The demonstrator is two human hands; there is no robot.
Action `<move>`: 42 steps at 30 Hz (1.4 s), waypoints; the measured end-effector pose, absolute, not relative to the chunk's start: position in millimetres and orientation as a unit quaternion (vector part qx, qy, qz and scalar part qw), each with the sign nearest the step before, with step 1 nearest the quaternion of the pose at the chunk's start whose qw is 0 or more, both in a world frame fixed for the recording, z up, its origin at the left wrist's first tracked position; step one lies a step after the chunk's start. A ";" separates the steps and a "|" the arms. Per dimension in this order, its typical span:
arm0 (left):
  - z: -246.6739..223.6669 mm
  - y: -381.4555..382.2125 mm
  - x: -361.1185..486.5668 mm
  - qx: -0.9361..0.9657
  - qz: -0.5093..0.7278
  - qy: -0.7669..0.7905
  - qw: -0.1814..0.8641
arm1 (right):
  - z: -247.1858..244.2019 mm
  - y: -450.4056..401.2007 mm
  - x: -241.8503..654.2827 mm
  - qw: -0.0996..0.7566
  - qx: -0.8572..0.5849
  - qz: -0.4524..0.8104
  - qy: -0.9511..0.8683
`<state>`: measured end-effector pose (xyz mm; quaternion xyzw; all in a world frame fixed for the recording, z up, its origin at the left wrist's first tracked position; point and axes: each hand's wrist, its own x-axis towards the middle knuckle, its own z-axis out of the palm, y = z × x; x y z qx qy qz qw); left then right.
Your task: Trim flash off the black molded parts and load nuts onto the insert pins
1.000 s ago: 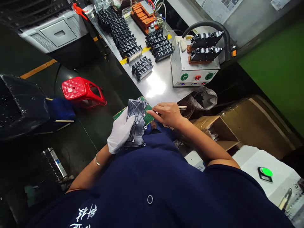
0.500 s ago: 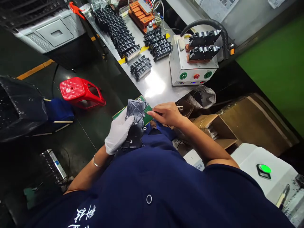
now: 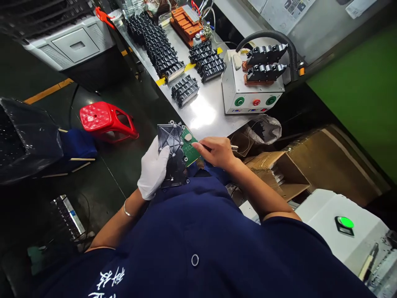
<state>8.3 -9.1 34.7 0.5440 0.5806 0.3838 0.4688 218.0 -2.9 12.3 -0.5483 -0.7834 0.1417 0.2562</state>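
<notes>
In a white glove, my left hand (image 3: pixel 152 170) is closed around a black plastic cover (image 3: pixel 176 162), its thumb lying on the ribbed face. The cover has screw bosses along its edge and is held just in front of my body. A green circuit board (image 3: pixel 191 154) with a pale lump on it sticks out from behind the cover's right side. My bare right hand (image 3: pixel 219 151) pinches the board's right edge between thumb and fingers. Most of the left hand's fingers are hidden behind the cover.
Rows of black ribbed parts (image 3: pixel 159 49) stand on the metal table (image 3: pixel 214 120). Also there are an orange fixture (image 3: pixel 187 25) and a white control box (image 3: pixel 253 97) with buttons. A red stool (image 3: pixel 104 120) is at left, an open carton (image 3: pixel 287 174) at right.
The black cover has shifted left relative to the board and sits straighter. More of the board, including the pale lump, shows beside it. My right hand keeps its pinch at nearly the same place.
</notes>
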 end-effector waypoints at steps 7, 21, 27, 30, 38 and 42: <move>38.5 -11.2 11.9 0.562 0.379 0.584 0.446 | 10.7 -4.1 213.5 0.255 -0.569 0.120 -0.772; 34.1 -11.8 12.0 0.567 0.362 0.592 0.443 | 12.3 -13.5 204.3 0.252 -0.569 0.116 -0.774; 32.9 -13.6 9.3 0.558 0.366 0.569 0.480 | 13.5 -8.7 217.8 0.244 -0.560 0.054 -0.790; 32.4 -13.9 6.1 0.570 0.358 0.562 0.482 | 13.7 -6.8 221.1 0.234 -0.535 0.038 -0.811; 34.7 -12.0 -3.3 0.597 0.318 0.537 0.504 | 15.2 -2.8 226.4 0.209 -0.510 0.031 -0.834; 38.1 -11.8 -1.8 0.575 0.310 0.528 0.543 | 15.8 -2.5 230.4 0.230 -0.510 0.080 -0.825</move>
